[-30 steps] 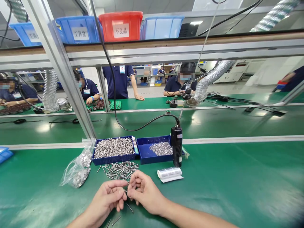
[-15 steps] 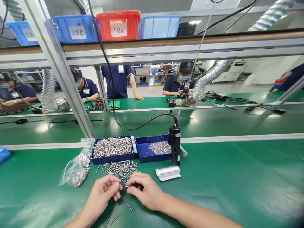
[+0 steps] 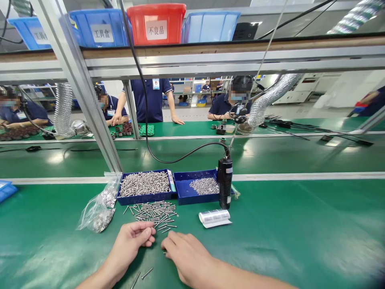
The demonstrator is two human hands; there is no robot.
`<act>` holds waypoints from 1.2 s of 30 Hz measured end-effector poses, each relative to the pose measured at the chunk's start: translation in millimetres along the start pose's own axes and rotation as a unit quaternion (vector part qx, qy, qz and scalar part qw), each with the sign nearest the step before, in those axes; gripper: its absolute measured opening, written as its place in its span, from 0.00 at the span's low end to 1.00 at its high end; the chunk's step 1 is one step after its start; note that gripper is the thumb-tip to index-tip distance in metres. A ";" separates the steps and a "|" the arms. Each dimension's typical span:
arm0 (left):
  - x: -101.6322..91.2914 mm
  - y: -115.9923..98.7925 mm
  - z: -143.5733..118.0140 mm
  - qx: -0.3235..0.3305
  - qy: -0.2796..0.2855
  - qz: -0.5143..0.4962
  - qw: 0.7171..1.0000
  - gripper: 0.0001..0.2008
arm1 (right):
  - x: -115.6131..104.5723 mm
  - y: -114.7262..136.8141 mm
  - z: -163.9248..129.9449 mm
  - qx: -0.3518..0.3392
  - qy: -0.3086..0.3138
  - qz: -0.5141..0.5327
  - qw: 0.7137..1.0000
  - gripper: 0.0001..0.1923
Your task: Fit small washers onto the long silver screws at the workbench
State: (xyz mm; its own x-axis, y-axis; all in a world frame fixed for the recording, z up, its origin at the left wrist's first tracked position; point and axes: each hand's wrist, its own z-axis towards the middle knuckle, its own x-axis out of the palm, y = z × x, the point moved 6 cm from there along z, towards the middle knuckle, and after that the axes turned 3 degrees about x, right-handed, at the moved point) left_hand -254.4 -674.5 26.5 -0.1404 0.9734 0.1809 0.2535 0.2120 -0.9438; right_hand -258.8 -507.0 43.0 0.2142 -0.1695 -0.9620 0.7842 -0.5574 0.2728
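The green work mat (image 3: 300, 237) fills the lower half of the frame; its right half is bare from the centre to the right edge, and its left part is bare out to a blue tray corner (image 3: 6, 189) at the left edge. A white strip (image 3: 300, 176) marks its far edge, with a second green surface (image 3: 285, 154) beyond. An aluminium frame post (image 3: 81, 92) slants from upper left down to the mat's far edge. Overhead, a shelf (image 3: 210, 50) carries blue bins (image 3: 99, 30) and a red bin (image 3: 156, 24).

At centre, two dark blue trays sit side by side against the white strip: the left tray (image 3: 146, 196) heaped with long screws, the right tray (image 3: 192, 196) holding a patch of small washers. A black electric screwdriver (image 3: 224, 182) hangs upright just right of them, tip near the mat. A clear bag of washers (image 3: 100, 208) lies left of the trays; a white label roll (image 3: 214, 217) lies below the screwdriver.

A loose pile of screws (image 3: 156, 211) lies just in front of the left tray. The left hand (image 3: 134, 239) sits below it, fingers curled with thumb against fingertips; whether it grips a screw cannot be told. The right hand (image 3: 185, 255) lies palm down, fingers loosely extended toward the pile, covering a screw tip. Two stray screws (image 3: 146, 273) lie near the bottom edge between the forearms.
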 end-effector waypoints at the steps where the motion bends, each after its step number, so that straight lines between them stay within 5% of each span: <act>1: 0.0 0.5 -0.2 -0.003 0.001 -0.003 1.000 0.29 | -0.4 -2.8 1.5 0.005 -0.008 0.026 1.000 0.10; 8: 5.6 7.0 -3.4 -0.008 0.041 -0.001 0.999 0.32 | -10.3 -19.2 9.7 0.044 -0.110 0.312 0.943 0.17; 24: 18.6 8.3 -9.3 0.020 0.111 0.076 0.991 0.25 | -10.7 -13.6 9.5 -0.031 -0.114 0.239 0.964 0.15; 30: 18.9 4.3 -7.9 0.052 0.109 0.069 0.990 0.21 | -12.7 -15.1 9.5 -0.009 -0.124 0.278 0.953 0.14; 36: 19.0 -12.8 -14.6 0.122 0.077 0.183 0.972 0.14 | -12.6 -18.1 10.3 0.010 -0.125 0.375 0.918 0.13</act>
State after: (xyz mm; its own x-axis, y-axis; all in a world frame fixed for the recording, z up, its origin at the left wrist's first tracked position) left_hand -246.3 -657.4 46.0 0.0665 0.9852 -0.1581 0.0219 -0.1598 -0.9869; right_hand -281.7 -503.2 50.3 0.5472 -0.6922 -0.4705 0.4597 -0.2212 0.8601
